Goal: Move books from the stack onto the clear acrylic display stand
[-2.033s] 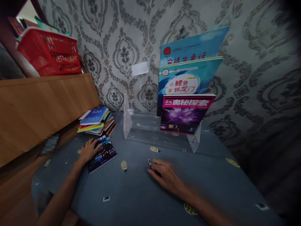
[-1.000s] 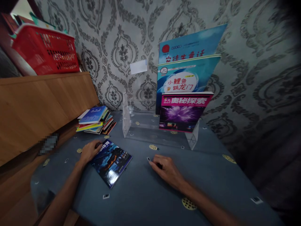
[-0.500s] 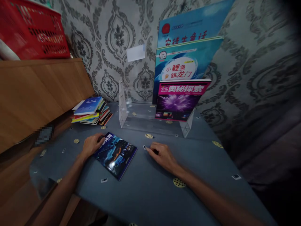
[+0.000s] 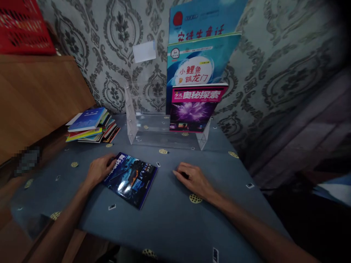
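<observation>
A glossy dark-blue book [image 4: 134, 180] with a picture cover lies flat and slantwise on the table. My left hand [image 4: 100, 168] rests at its upper left edge, the curled fingers touching the cover's border. To the right of the book, my right hand [image 4: 194, 181] lies on the tablecloth in a loose fist, with nothing visible inside it. Behind both hands stands a clear acrylic book rack [image 4: 131, 120]. Its right side bears a purple and pink book [image 4: 196, 111] in front, a teal book [image 4: 219, 54] behind that, and a blue book [image 4: 230, 18] at the back.
A stack of books [image 4: 89, 120] sits at the table's back left, near a wooden cabinet [image 4: 41, 106] with a red basket [image 4: 24, 33] on top. Patterned wallpaper [image 4: 120, 25] with a white paper slip [image 4: 144, 52] rises behind the blue-grey tablecloth [image 4: 170, 223].
The view has turned right, so the rack and stack appear farther left. Against the tablecloth, my right hand has shifted right. The dark-blue book has shifted slightly right with my left hand still at its edge.
</observation>
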{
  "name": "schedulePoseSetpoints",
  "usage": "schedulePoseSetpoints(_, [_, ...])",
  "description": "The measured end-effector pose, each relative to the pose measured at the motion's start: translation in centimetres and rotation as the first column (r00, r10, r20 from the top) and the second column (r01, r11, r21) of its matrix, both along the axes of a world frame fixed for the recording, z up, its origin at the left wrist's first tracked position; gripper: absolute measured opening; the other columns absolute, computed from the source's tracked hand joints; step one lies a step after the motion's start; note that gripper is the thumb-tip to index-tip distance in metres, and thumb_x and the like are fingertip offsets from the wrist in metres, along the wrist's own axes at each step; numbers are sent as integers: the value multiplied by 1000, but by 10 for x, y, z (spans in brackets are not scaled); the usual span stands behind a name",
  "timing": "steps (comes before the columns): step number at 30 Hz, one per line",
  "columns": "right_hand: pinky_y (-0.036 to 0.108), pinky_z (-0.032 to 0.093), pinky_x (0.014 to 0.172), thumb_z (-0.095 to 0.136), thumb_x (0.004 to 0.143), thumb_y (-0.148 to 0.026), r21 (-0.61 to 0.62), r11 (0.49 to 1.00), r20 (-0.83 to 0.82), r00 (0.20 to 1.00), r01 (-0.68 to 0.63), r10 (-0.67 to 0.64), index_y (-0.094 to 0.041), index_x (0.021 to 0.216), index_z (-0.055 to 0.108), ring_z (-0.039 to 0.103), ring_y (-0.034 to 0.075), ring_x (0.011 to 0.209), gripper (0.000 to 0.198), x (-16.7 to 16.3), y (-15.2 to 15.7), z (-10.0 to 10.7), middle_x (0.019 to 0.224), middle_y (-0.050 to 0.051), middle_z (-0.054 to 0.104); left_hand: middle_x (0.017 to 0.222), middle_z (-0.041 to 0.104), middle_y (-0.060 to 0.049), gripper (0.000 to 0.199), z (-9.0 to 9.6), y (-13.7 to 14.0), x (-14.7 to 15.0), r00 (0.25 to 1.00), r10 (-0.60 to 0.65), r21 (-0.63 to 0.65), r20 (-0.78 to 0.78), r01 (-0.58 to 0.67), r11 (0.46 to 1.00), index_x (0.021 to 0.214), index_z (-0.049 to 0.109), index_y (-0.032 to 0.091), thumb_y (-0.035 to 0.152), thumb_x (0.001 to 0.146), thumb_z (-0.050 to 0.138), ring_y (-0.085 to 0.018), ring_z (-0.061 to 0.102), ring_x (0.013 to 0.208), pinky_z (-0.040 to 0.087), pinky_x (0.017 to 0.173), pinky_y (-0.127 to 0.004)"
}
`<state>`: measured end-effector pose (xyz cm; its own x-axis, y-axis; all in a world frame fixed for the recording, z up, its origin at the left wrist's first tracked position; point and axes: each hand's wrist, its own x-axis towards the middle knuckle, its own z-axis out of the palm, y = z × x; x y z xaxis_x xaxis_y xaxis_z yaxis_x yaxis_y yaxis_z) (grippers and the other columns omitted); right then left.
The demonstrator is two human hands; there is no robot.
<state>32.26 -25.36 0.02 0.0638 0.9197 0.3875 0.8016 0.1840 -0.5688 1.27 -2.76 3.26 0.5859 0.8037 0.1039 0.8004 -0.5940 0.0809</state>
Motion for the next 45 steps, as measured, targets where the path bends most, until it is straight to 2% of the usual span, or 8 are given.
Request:
schedulePoseSetpoints(7, [31,48,71,48,99,-25,21,1000,158,987,-11,8,-19,90,63,60,19,78,18,0,-1,-1,85,6,65,115,76,-7,49,-2,-14,14,998,-60,-11,22,60,998,124,68,23,46,94,36,-25,69,100,47,82,-31])
schedulePoseSetpoints(14, [36,52,83,50,98,-22,34,999,87,996,15,-18,-16,110,64,66,22,93,19,7,0,-4,103,11,71,83,77,-5,53,4,-31,27,993,-97,-82,64,102,991,125,66,21,49,93,34,-24,70,78,47,73,-31])
schedulePoseSetpoints(20, [34,51,82,50,99,-23,-21,999,21,999,47,-46,-17,110,66,68,20,90,20,15,-1,4,102,9,74,85,77,-4,52,1,-47,38,980,-146,-73,136,157,985,120,68,22,49,91,34,-24,71,75,49,74,-31])
schedulePoseSetpoints(26, [29,47,76,53,98,-21,-86,994,59,996,71,-66,-18,100,69,65,18,81,16,22,-3,13,92,6,73,85,76,-3,51,0,-63,48,976,-185,-140,112,200,970,125,63,23,49,93,34,-24,69,74,50,75,-32])
schedulePoseSetpoints(32, [28,45,74,54,98,-20,-151,987,168,986,46,-20,-20,97,69,65,17,82,15,20,-9,19,92,3,73,100,69,-7,45,-12,-81,57,959,-272,-2,77,273,962,127,61,25,47,95,37,-26,66,84,49,71,-34])
schedulePoseSetpoints(35, [28,45,72,54,99,-21,-182,982,206,978,56,-18,-20,99,70,66,17,81,16,18,-18,21,94,4,73,93,63,-7,41,-19,-92,69,921,-374,76,104,368,927,126,61,24,41,98,37,-26,62,87,49,74,-35])
schedulePoseSetpoints(39, [28,45,70,52,100,-23,-196,977,204,978,81,-40,-18,101,70,65,17,79,19,19,-37,20,93,6,72,96,60,-9,36,-28,-101,90,837,-526,164,150,504,848,127,60,20,31,101,36,-25,57,88,48,80,-38])
schedulePoseSetpoints(45, [29,47,76,50,99,-23,-163,979,90,990,123,-110,-19,97,70,67,18,83,21,27,-62,16,93,6,73,102,60,-8,34,-31,-99,121,720,-666,148,193,650,745,127,59,21,29,102,37,-24,55,93,49,85,-40])
